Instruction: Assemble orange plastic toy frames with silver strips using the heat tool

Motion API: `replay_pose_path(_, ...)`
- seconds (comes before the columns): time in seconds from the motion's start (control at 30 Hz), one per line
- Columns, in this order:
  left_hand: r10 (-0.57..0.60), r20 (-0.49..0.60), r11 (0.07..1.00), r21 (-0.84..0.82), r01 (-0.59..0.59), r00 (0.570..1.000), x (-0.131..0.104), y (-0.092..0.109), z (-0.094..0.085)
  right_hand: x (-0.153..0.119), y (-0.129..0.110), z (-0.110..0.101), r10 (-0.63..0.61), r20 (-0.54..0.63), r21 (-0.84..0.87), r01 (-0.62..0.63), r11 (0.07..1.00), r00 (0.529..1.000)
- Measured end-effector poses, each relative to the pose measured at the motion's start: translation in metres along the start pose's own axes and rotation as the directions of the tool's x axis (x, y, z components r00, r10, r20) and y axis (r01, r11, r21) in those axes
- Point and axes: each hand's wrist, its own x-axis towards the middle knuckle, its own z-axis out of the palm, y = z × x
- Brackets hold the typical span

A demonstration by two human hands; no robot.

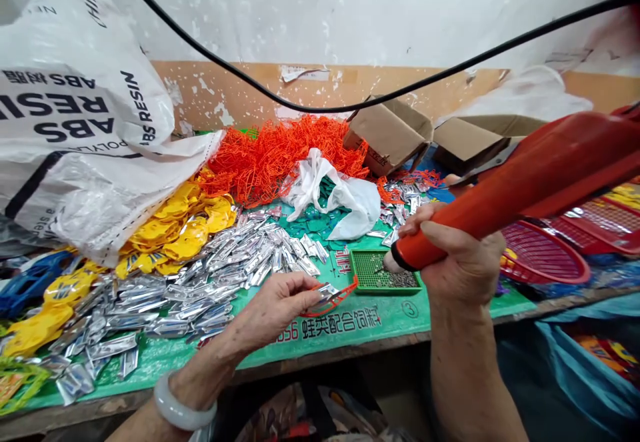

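My left hand pinches an orange plastic frame together with a small silver metal piece, just left of the small green tray. Wrapped round a large red-orange handheld tool is my right hand. The tool's pale tip points down over the green tray, which holds many small screws. Whether the tip touches them I cannot tell. Flat silver metal pieces lie in a wide heap to the left.
Behind are a pile of orange frames, a white plastic bag and cardboard boxes. Yellow parts and a large white sack sit left, red baskets right. A black cable hangs across.
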Motion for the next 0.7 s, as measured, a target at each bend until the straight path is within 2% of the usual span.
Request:
replay_pose_path(0.13, -0.096, -0.037, 0.989, -0.115, 0.091, 0.995, -0.011, -0.008, 0.006, -0.01, -0.004, 0.001, 0.033, 0.021, -0.005, -0.033, 0.999, 0.999)
replay_pose_path(0.23, -0.162, -0.047, 0.977, -0.146, 0.154, 0.986, -0.016, -0.012, 0.01, -0.021, -0.008, 0.004, 0.068, 0.087, 0.03, -0.07, 0.997, 0.994)
replay_pose_path(0.4, -0.172, -0.077, 0.973, -0.168, 0.158, 0.982, -0.018, -0.015, 0.018, -0.04, -0.009, 0.019, 0.143, 0.227, 0.129, -0.175, 0.976, 0.963)
replay_pose_path(0.57, -0.201, -0.109, 0.958, -0.228, 0.172, 0.974, -0.019, -0.019, 0.025, -0.05, -0.002, 0.03, 0.186, 0.263, 0.126, -0.225, 0.966, 0.947)
replay_pose_path(0.7, -0.222, -0.096, 0.922, -0.344, 0.177, 0.97, -0.02, -0.022, 0.027, -0.052, 0.004, 0.033, 0.184, 0.282, 0.12, -0.224, 0.967, 0.942)
